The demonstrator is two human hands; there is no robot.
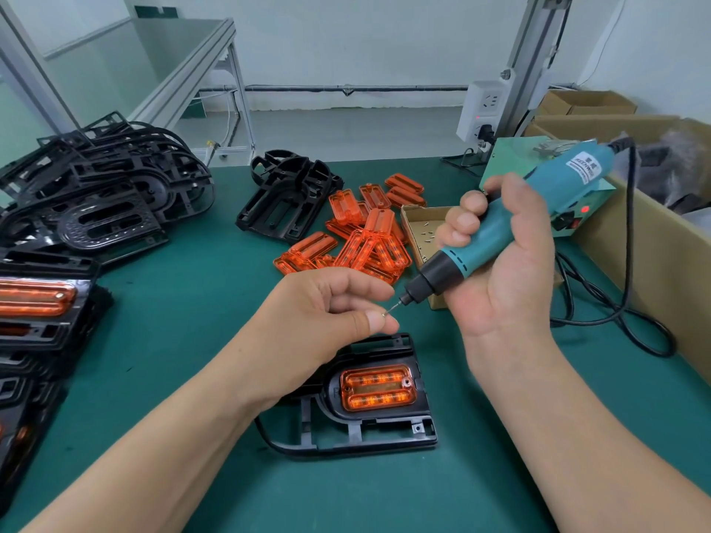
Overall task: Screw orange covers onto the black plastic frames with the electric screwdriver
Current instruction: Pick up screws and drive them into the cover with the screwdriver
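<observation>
The left hand (327,313) hides one corner of the black frame (384,428). The tiny piece (386,312) pinched in its fingers (379,322) is too small for me to name. The right hand (496,271) and screwdriver (500,225) hide part of the screw box (417,221). The stack of frames (38,340) runs off the left edge

Factory assembly bench (192,302) with a green mat top. Stacked on the bench's left, many black frames (96,194); at its middle, a heap of orange covers (361,240) beside a small box (417,226) of screws. Over its right side, a corded screwdriver (538,209). At its far right corner, a socket strip (483,109) on an aluminium post (527,59). Along its right edge, cartons (635,255). Behind the bench, bare white wall (346,40).
</observation>
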